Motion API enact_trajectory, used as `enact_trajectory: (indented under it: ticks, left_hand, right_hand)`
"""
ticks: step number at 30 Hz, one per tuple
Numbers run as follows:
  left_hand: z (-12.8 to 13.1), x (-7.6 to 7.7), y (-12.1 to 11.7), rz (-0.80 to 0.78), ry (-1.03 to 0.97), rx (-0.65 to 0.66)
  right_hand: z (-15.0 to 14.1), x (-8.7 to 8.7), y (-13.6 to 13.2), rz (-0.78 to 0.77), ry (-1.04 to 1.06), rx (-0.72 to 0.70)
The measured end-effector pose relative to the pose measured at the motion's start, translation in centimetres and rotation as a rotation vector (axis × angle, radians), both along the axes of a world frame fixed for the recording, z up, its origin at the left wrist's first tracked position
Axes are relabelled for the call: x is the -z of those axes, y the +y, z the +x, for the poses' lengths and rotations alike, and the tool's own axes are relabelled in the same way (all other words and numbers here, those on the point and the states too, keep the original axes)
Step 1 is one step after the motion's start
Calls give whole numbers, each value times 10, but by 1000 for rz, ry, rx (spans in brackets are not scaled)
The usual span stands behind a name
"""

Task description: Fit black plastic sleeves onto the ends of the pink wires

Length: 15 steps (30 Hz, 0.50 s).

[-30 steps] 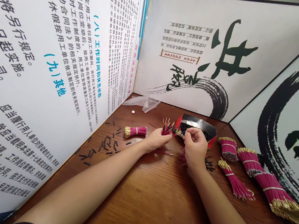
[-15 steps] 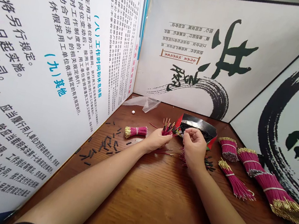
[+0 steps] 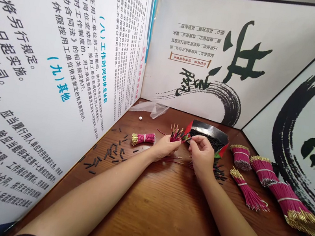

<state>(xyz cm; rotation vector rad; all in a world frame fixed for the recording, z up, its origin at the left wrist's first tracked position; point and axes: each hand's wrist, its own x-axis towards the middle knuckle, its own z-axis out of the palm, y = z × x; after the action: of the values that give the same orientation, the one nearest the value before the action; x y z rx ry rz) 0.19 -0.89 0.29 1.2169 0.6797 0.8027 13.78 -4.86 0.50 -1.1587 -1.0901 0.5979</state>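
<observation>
Wires [image 3: 176, 136] in left hand [image 3: 165, 148], likely sleeving tips [image 3: 176, 128]

Its fingers clenched the bunch above the tabletop [image 3: 159, 198]. Right hand [image 3: 204, 154] was at its edge; couldn't tell if those fingers gripped anything. Box [image 3: 210, 128] of black sleeves [image 3: 210, 140] sat just behind. Next move likely needed sleeve and tip lined up.

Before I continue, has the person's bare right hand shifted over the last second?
Yes, slightly left: the bare right hand has moved toward the bare left hand, judged against the open red-and-black box.
</observation>
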Motion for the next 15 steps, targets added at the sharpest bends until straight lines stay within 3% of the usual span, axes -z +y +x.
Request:
enact_trajectory:
  ticks: [15]
  left_hand:
    - [0, -3, -1, -49, -36, 0]
  right_hand:
    - [-4, 1, -1, 16, -26, 24]
